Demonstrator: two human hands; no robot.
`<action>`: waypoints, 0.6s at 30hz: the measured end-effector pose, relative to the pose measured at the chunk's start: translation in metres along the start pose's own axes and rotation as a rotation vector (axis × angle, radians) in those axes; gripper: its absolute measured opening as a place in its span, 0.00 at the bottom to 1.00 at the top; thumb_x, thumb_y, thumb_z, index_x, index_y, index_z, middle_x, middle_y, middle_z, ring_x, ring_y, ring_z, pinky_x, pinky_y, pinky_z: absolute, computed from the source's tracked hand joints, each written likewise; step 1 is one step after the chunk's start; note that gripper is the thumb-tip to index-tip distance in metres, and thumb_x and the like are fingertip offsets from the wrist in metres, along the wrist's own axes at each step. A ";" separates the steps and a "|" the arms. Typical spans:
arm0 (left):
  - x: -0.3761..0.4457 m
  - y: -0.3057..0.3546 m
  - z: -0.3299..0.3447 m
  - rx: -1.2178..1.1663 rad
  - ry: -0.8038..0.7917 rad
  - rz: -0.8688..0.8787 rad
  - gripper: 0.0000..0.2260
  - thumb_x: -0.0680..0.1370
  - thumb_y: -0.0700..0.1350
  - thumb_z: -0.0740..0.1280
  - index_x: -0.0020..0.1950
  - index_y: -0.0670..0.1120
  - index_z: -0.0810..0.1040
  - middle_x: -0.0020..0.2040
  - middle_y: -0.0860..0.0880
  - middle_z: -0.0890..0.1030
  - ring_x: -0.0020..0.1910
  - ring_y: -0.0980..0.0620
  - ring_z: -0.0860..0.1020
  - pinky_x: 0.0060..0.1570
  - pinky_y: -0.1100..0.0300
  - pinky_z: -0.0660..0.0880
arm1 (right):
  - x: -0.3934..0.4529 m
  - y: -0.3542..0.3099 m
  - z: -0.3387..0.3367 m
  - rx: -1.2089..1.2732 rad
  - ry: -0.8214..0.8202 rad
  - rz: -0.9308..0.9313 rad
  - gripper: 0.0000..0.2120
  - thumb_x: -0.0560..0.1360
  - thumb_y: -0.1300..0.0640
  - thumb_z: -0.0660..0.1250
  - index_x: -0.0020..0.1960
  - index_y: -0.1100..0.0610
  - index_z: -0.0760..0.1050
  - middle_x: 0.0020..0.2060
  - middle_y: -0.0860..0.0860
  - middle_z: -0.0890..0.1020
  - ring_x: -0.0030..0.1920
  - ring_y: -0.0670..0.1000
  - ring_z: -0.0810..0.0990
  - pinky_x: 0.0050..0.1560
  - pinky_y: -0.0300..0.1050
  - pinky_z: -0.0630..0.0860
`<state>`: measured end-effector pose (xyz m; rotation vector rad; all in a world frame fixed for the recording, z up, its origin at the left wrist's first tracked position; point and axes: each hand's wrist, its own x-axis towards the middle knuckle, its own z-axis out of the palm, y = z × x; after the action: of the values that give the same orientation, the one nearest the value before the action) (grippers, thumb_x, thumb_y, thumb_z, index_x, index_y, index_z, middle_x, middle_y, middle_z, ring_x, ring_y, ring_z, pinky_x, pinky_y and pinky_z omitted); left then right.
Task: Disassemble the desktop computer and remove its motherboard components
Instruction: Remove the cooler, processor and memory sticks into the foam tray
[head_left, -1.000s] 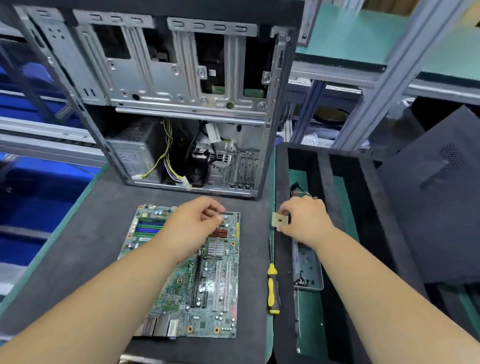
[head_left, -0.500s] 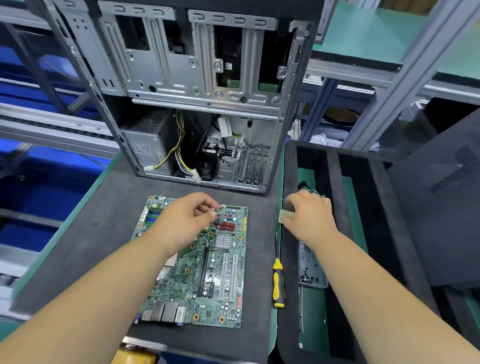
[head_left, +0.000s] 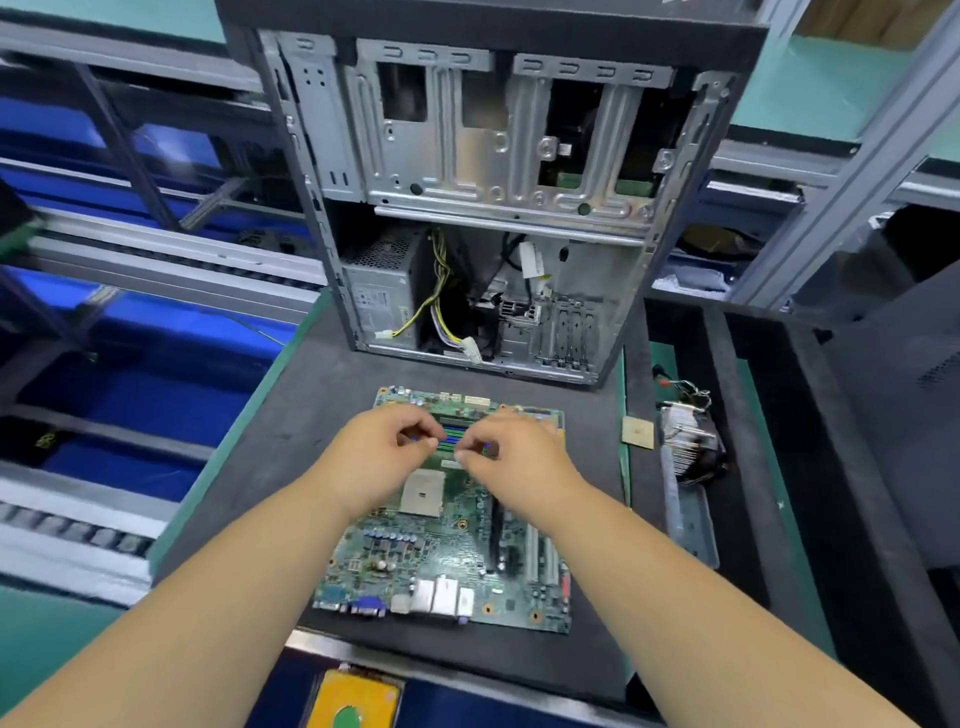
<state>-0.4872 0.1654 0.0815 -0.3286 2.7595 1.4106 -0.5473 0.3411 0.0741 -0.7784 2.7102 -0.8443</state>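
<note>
On the dark mat (head_left: 291, 431) in front of the opened computer case (head_left: 498, 208) lies the motherboard (head_left: 447, 551), flat, its long axis running away from the person: the rear port block faces the near edge, and the blue and green memory slots (head_left: 451, 440) cross the far end from side to side. Both hands meet over those slots. Left hand (head_left: 379, 457) has thumb and forefinger curled close together at the left end of the slots; right hand (head_left: 514, 462) does the same at the right end. Whether either pinch actually holds a latch or a module, I cannot tell. Just nearer than the left hand, the bare processor socket (head_left: 425, 492) shows on the board. Right of the right hand, off the board, a loose processor chip (head_left: 638, 431) lies flat, and beyond it a finned heatsink (head_left: 688, 441) sits in the black foam tray (head_left: 831, 467).
</note>
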 end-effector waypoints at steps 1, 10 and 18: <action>-0.001 -0.005 -0.002 0.005 -0.007 -0.003 0.07 0.76 0.43 0.69 0.43 0.56 0.80 0.33 0.60 0.77 0.31 0.64 0.73 0.30 0.73 0.66 | 0.001 -0.003 0.005 -0.005 -0.015 0.012 0.03 0.74 0.46 0.67 0.43 0.43 0.79 0.38 0.40 0.75 0.46 0.45 0.73 0.59 0.52 0.63; -0.006 -0.033 -0.011 0.003 -0.067 -0.027 0.05 0.76 0.44 0.69 0.45 0.55 0.81 0.39 0.54 0.79 0.35 0.58 0.74 0.37 0.64 0.72 | -0.005 -0.010 0.026 -0.069 -0.128 0.049 0.07 0.69 0.41 0.72 0.37 0.42 0.78 0.38 0.40 0.77 0.47 0.44 0.74 0.58 0.50 0.61; -0.007 -0.043 -0.009 0.049 -0.090 -0.003 0.05 0.76 0.44 0.68 0.46 0.54 0.81 0.41 0.54 0.80 0.37 0.56 0.75 0.41 0.60 0.75 | -0.012 -0.005 0.037 -0.247 -0.132 0.028 0.14 0.65 0.41 0.76 0.43 0.43 0.73 0.40 0.40 0.76 0.46 0.44 0.74 0.55 0.49 0.61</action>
<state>-0.4717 0.1349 0.0531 -0.2601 2.7150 1.3199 -0.5231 0.3267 0.0468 -0.8103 2.7301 -0.4400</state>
